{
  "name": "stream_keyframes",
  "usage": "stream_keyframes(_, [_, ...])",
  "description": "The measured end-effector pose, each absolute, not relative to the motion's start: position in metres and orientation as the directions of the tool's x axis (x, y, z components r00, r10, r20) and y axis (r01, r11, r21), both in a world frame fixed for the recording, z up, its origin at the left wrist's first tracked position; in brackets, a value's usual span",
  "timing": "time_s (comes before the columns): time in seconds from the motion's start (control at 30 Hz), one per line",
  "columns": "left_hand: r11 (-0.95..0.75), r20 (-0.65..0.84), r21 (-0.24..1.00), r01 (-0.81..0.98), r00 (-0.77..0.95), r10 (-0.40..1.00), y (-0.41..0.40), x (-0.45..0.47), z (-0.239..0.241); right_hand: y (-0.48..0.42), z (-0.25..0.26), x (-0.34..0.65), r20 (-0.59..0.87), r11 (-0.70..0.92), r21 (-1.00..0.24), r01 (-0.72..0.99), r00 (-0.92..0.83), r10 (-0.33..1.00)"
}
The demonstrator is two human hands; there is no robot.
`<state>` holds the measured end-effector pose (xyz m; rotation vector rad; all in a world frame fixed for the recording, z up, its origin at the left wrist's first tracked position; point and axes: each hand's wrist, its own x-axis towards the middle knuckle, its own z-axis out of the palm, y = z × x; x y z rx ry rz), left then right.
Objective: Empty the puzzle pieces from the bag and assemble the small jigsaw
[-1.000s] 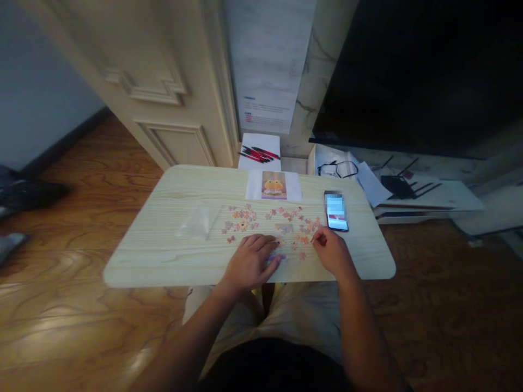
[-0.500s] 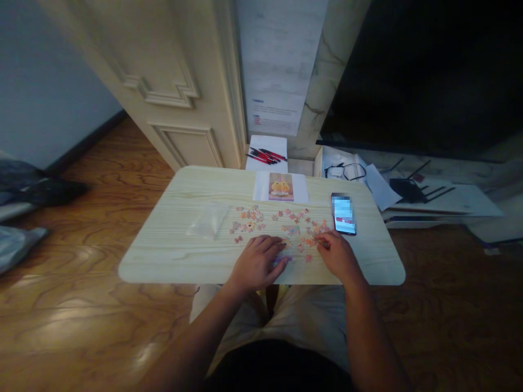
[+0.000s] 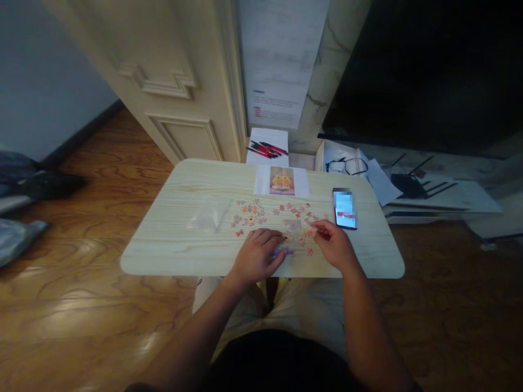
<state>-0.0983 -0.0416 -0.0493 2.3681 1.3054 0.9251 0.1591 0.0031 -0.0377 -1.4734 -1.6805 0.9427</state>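
Observation:
My left hand [image 3: 258, 254] lies on the table with its fingers stretched over a small cluster of joined jigsaw pieces [image 3: 287, 238]. By its thumb, a purple strip of pieces [image 3: 288, 252] shows at the near edge of that cluster. To the right, my right hand [image 3: 334, 245] has thumb and fingers pinched together among loose pink and orange pieces [image 3: 306, 234]. Whatever is between those fingertips is too small to make out. More loose pieces [image 3: 248, 209] are scattered left of the cluster, and others [image 3: 291, 207] lie beyond it. A printed reference picture [image 3: 281, 181] of a yellow figure rests at the far edge.
A clear plastic bag [image 3: 209, 216] lies on the left of the table [image 3: 163, 239]. A phone [image 3: 345, 209] with a lit screen lies right. Behind the table are red and black pens [image 3: 267, 149], glasses [image 3: 347, 166] and a router [image 3: 408, 186].
My right hand has shifted a little away from me and to the left, its fingertips still together. My left hand has stayed over the joined pieces. The whole view has tilted slightly.

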Motion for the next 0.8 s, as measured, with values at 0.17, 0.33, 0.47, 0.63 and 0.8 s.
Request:
stream_keyframes(0.17, [-0.53,0.434,0.558,0.639,0.32,0.842,-0.041,-0.097,-0.05,0.004,-0.03,0.122,-0.087,-0.055,-0.981,0.188,-0.167,0.982])
stream_keyframes(0.33, [-0.445,0.459,0.647,0.619,0.151,0.876,-0.038,-0.102,-0.051,0.001,-0.025,0.089,-0.144,-0.132,-0.989,0.07,-0.219,0.965])
stream_keyframes(0.47, [-0.46,0.495,0.681,0.57,0.105,0.863,-0.032,-0.109,-0.053,0.002,-0.032,0.076,-0.103,-0.082,-0.99,0.116,-0.193,0.976])
stream_keyframes(0.63, [-0.511,0.531,0.663,0.547,0.138,0.836,-0.02,-0.113,-0.055,0.004,-0.039,0.073,-0.083,-0.044,-0.975,0.22,-0.174,0.981])
stream_keyframes(0.8, [-0.512,0.507,0.614,0.601,0.197,0.839,-0.006,-0.119,-0.052,0.007,-0.035,0.08,0.049,0.083,-0.922,0.377,-0.098,0.994])
